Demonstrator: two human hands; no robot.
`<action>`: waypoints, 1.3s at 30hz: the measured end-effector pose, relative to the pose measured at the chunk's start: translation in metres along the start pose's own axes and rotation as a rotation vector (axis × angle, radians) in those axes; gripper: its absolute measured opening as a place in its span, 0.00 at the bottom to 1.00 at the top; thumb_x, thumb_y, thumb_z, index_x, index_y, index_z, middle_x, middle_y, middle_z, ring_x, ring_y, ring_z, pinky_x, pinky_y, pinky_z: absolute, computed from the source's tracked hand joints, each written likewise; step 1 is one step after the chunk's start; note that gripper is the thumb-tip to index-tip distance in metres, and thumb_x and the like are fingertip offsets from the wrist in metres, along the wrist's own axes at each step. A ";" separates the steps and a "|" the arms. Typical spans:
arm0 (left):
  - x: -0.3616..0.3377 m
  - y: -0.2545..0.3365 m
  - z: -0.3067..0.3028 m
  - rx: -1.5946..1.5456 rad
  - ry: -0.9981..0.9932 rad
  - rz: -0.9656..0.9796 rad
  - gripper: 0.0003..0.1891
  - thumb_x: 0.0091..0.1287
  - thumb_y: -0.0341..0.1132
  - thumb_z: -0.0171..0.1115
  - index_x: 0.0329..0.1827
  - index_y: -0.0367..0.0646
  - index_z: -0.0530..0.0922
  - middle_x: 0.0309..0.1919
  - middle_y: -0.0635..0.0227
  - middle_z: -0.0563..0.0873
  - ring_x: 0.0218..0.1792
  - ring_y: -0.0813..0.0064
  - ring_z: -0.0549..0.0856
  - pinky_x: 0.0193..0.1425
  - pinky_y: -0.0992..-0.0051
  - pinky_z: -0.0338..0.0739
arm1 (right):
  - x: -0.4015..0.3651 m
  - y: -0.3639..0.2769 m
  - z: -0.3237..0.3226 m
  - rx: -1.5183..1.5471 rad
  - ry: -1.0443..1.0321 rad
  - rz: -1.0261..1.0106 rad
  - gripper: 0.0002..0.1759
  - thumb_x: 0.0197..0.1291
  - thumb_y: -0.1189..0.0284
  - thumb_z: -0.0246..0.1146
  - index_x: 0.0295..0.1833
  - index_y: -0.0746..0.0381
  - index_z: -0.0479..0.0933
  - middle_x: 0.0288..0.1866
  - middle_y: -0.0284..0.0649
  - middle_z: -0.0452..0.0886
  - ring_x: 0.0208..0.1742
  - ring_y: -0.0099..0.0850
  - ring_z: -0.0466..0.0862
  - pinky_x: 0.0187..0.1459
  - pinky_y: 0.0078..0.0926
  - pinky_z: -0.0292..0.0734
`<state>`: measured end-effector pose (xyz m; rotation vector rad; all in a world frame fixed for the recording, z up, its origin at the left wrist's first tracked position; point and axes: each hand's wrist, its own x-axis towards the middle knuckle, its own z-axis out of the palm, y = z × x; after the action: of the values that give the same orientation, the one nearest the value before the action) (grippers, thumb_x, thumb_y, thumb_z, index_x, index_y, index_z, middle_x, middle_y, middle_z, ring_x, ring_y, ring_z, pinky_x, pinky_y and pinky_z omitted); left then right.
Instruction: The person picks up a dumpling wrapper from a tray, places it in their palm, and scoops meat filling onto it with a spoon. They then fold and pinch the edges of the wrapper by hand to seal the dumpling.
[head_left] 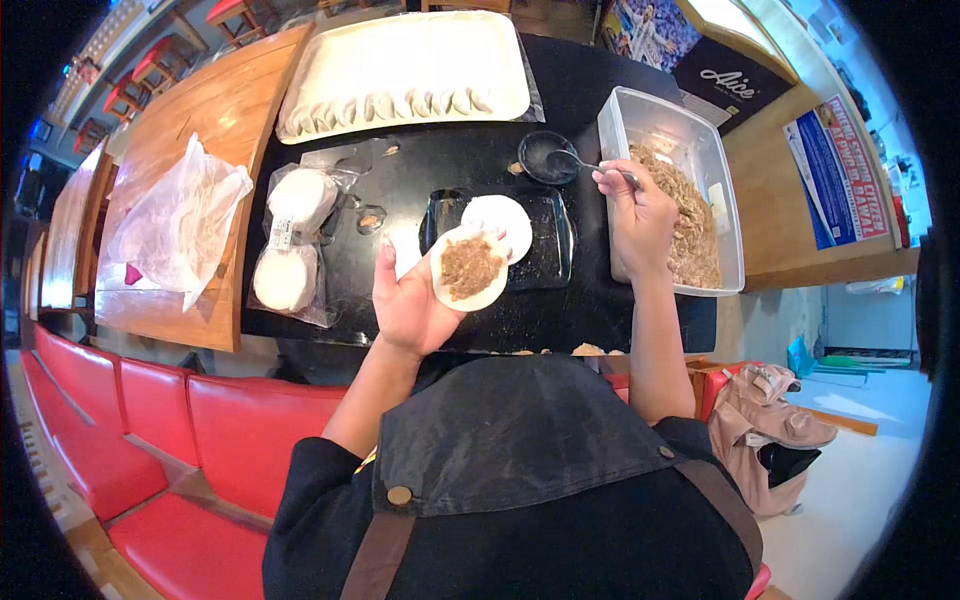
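Note:
On the upturned palm of my left hand (405, 305) rests a round dumpling wrapper (492, 288), its middle spread with brown filling (468, 266). The wrapper lies flat and unfolded. Just beyond it, a stack of white wrappers (508, 218) sits on a small black tray (557, 240). My right hand (645, 215) grips a metal spoon (590, 164) by the handle, its tip at a small dark bowl (545, 148). What the bowl holds is hard to make out. Beside that hand stands a clear plastic container (737, 245) of minced filling (692, 240).
Folded dumplings (380, 106) line the near edge of a large cream tray (400, 60) at the back. Packaged wrappers (288, 275) lie at left, near a plastic bag (180, 220) on a wooden table (215, 300). A black box (735, 85) stands back right.

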<state>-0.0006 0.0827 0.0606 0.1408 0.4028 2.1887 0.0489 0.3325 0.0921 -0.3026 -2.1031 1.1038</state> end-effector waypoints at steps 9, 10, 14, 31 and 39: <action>0.007 0.006 -0.012 0.121 -0.084 -0.172 0.50 0.63 0.70 0.24 0.68 0.27 0.55 0.66 0.46 0.64 0.67 0.52 0.65 0.72 0.60 0.52 | 0.005 -0.003 -0.019 0.330 0.084 -0.060 0.08 0.67 0.73 0.53 0.43 0.67 0.73 0.38 0.47 0.82 0.34 0.29 0.84 0.38 0.23 0.79; 0.008 0.007 -0.012 0.120 -0.081 -0.171 0.50 0.63 0.70 0.24 0.68 0.27 0.55 0.66 0.46 0.64 0.67 0.52 0.65 0.72 0.60 0.52 | 0.003 -0.011 -0.024 0.473 0.091 -0.096 0.08 0.68 0.72 0.52 0.44 0.66 0.71 0.38 0.50 0.82 0.33 0.30 0.83 0.36 0.23 0.79; 0.010 0.012 -0.006 0.111 -0.131 -0.347 0.50 0.63 0.71 0.24 0.68 0.26 0.55 0.65 0.44 0.65 0.65 0.51 0.67 0.71 0.59 0.55 | -0.004 -0.039 -0.026 0.741 -0.168 -0.141 0.12 0.68 0.65 0.52 0.42 0.64 0.68 0.37 0.54 0.80 0.30 0.31 0.80 0.34 0.23 0.77; 0.002 0.002 -0.001 0.174 -0.100 -0.132 0.53 0.60 0.74 0.26 0.69 0.29 0.54 0.66 0.46 0.64 0.67 0.54 0.65 0.72 0.61 0.53 | -0.013 -0.045 -0.032 0.586 -0.119 0.122 0.11 0.71 0.68 0.48 0.43 0.65 0.69 0.34 0.47 0.81 0.27 0.21 0.79 0.29 0.15 0.73; 0.010 -0.005 -0.016 -0.262 0.275 0.111 0.46 0.63 0.66 0.34 0.67 0.26 0.55 0.67 0.45 0.62 0.67 0.51 0.63 0.73 0.57 0.52 | 0.009 -0.019 -0.004 0.176 0.137 -0.076 0.07 0.68 0.73 0.52 0.41 0.65 0.73 0.34 0.41 0.82 0.30 0.22 0.81 0.32 0.17 0.76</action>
<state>-0.0072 0.0898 0.0431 -0.2912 0.2598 2.3550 0.0481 0.3281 0.1132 -0.2054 -1.8682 1.1799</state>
